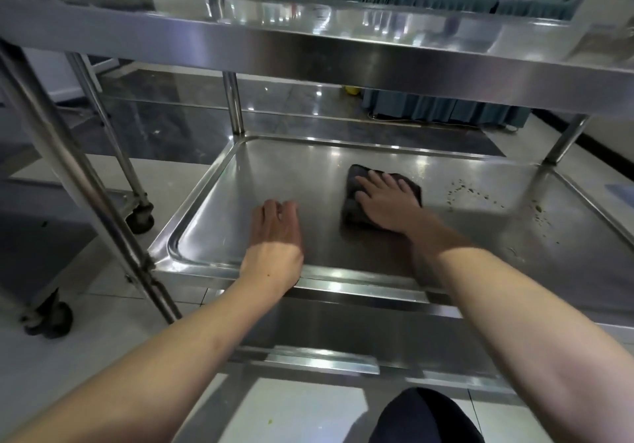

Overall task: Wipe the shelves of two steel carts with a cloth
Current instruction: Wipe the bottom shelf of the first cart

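Now cloth (356,207) under right hand (387,202)

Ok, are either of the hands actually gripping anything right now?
No. The right hand presses flat on the middle of the dark cloth; the left hand rests empty on the shelf.

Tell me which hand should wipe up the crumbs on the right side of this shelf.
Right. The right hand already presses flat on the dark cloth, and the crumbs lie just to its right on the same shelf. The left hand rests bare on the shelf, farther from them.
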